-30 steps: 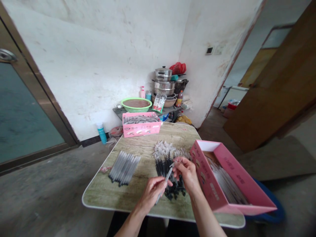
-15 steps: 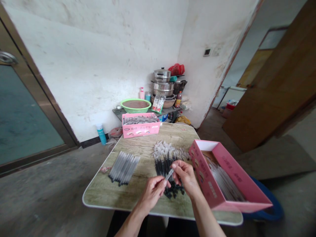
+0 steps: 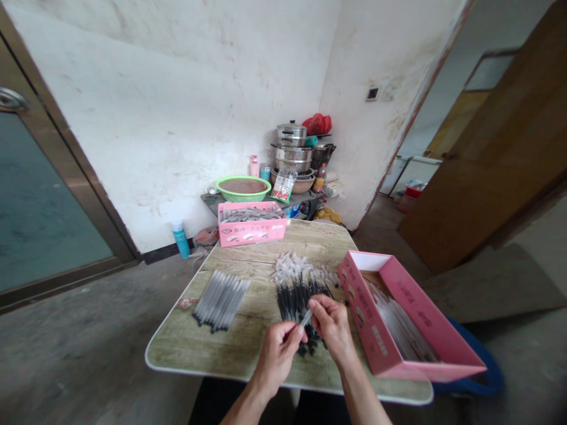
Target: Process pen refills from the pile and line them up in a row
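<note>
Above the pile in the middle of the table, my left hand (image 3: 278,353) pinches the near end of a translucent grey pen (image 3: 305,318). The fingers of my right hand (image 3: 331,321) close on its far end. Behind and under the hands lie many black pen pieces (image 3: 290,299) in a bundle, partly hidden by my fingers. Small whitish translucent caps (image 3: 290,265) are heaped at their far side. To the left, a neat row of grey pens with dark ends (image 3: 221,300) lies side by side.
A pink box (image 3: 252,234) full of grey pens stands at the table's far edge. On the right, a larger open pink box (image 3: 365,321) holds long pale pieces and overhangs the near edge. Beyond the table are a green basin (image 3: 243,196) and stacked pots (image 3: 292,156).
Both hands still hold the pen between them. They have shifted slightly, the left hand a little lower. The view has moved very little.
</note>
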The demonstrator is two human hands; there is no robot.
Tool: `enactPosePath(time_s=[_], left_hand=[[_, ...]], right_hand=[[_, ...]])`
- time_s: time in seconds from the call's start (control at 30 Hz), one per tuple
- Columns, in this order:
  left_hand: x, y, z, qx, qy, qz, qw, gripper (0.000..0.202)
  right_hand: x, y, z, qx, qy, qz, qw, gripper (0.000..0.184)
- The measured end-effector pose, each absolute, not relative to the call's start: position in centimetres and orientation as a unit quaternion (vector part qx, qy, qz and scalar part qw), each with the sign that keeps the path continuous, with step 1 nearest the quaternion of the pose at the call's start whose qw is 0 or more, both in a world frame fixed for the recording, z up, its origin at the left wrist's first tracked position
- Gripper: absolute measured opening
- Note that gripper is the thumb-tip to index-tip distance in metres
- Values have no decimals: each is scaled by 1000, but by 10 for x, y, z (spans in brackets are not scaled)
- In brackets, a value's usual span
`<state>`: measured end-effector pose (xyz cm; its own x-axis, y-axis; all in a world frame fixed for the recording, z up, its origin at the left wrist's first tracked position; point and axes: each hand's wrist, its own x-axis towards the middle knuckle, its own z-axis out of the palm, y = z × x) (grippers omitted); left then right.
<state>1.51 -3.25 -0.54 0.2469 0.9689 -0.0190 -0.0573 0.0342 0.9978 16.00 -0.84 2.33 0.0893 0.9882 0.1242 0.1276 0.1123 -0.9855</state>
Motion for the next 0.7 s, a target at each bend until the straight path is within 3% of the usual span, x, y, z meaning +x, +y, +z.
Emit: enactPosePath(time_s=[0.33, 0.4, 0.57, 0.7], left_hand=[[9, -15, -5, 625, 427, 398, 517, 40], [-2, -7, -1, 661, 457, 400, 441, 40], [-65, 20, -3, 671, 600, 412, 136, 32], [-113, 34, -15, 618, 712, 333, 11, 31]], right_hand=[[159, -4, 11, -521, -478, 464, 533, 36], [164, -3, 7, -531, -454, 461, 547, 42], [180, -9, -4, -556, -436, 449, 547, 47], [182, -19, -11, -564, -444, 459, 524, 43]])
